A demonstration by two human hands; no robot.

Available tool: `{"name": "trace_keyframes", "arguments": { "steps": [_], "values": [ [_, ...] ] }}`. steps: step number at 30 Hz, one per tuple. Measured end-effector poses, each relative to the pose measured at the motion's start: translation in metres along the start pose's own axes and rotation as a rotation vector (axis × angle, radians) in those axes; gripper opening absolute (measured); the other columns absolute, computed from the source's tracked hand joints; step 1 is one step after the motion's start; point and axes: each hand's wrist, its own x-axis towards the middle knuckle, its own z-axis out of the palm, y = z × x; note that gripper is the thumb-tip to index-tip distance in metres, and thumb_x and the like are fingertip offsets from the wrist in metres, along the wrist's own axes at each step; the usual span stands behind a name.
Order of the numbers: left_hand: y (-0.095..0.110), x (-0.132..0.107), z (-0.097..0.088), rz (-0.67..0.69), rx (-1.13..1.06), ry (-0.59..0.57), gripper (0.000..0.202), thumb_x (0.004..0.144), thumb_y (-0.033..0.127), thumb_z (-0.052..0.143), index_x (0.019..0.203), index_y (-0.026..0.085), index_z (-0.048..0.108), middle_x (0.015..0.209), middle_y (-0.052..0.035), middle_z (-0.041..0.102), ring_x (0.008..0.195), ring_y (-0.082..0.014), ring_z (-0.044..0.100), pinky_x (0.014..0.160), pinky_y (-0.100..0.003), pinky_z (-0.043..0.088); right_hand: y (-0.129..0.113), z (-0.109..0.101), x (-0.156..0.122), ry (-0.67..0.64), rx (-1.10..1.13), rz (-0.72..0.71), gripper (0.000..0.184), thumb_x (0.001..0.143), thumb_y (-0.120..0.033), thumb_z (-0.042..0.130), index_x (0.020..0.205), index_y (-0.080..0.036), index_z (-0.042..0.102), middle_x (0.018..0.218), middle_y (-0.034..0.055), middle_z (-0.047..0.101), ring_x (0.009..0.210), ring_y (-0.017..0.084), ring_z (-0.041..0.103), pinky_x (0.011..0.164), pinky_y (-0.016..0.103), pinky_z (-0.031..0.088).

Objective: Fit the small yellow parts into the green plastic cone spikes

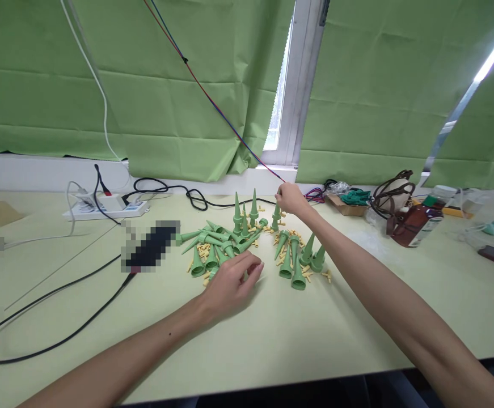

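Observation:
My right hand [291,198] reaches to the back of the heap, its fingers closed at the top of an upright green plastic spike [276,218]; the fingers cover the tip. Palm down at the front of the left cluster, my left hand [233,282] rests loosely curled, with a gap between thumb and forefinger and nothing seen in it. Several hollow green spikes [197,265] lie around it, mixed with small yellow plastic pieces [205,251]. Behind them stand a few upright spikes [237,214]. A second cluster of green spikes [298,276] and yellow pieces lies under my right forearm.
On the left are a black device [153,246] with a looping cable and a white power strip [110,211]. At the right stand a small cardboard box [349,208] and a tilted brown bottle [417,225]. A thin red-and-blue wire [225,119] hangs down behind my right hand.

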Motion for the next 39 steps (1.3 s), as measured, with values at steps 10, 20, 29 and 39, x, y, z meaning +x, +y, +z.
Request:
{"name": "trace_keyframes", "arguments": {
  "steps": [10,20,29,39],
  "values": [
    [0.000,-0.001,0.001,0.007,-0.010,-0.001,0.017,0.097,0.019,0.045,0.087,0.017,0.059,0.079,-0.0030,0.061,0.067,-0.0125,0.054,0.056,-0.024,0.041,-0.009,-0.013,-0.018,0.032,-0.024,0.049,0.023,0.092,-0.023,0.053,0.107,-0.010,0.064,0.102,0.0192,0.068,0.098,0.029,0.064,0.075,0.031,0.045],
    [0.001,-0.001,0.000,0.022,-0.008,0.003,0.017,0.096,0.018,0.046,0.088,0.018,0.060,0.079,-0.0031,0.063,0.067,-0.0128,0.056,0.059,-0.025,0.043,-0.035,-0.003,-0.069,0.016,-0.154,-0.144,0.026,0.098,-0.018,0.039,0.092,-0.015,0.064,0.091,0.0164,0.068,0.089,0.028,0.065,0.068,0.031,0.041],
    [-0.001,-0.003,0.002,0.015,0.012,-0.030,0.017,0.096,0.018,0.045,0.088,0.018,0.060,0.078,-0.0021,0.060,0.066,-0.0127,0.053,0.059,-0.025,0.040,-0.025,0.036,-0.065,-0.240,-0.135,-0.194,0.029,0.079,0.001,0.052,0.100,-0.016,0.063,0.100,0.0144,0.068,0.096,0.027,0.066,0.065,0.028,0.044],
    [-0.002,-0.004,0.003,0.018,0.004,-0.048,0.016,0.096,0.018,0.045,0.089,0.017,0.060,0.077,-0.0017,0.059,0.064,-0.0116,0.050,0.058,-0.025,0.038,-0.025,0.051,-0.053,-0.303,-0.105,-0.198,0.042,0.081,0.003,0.048,0.116,-0.016,0.059,0.116,0.0136,0.065,0.109,0.025,0.062,0.074,0.027,0.045]
  ]
}}
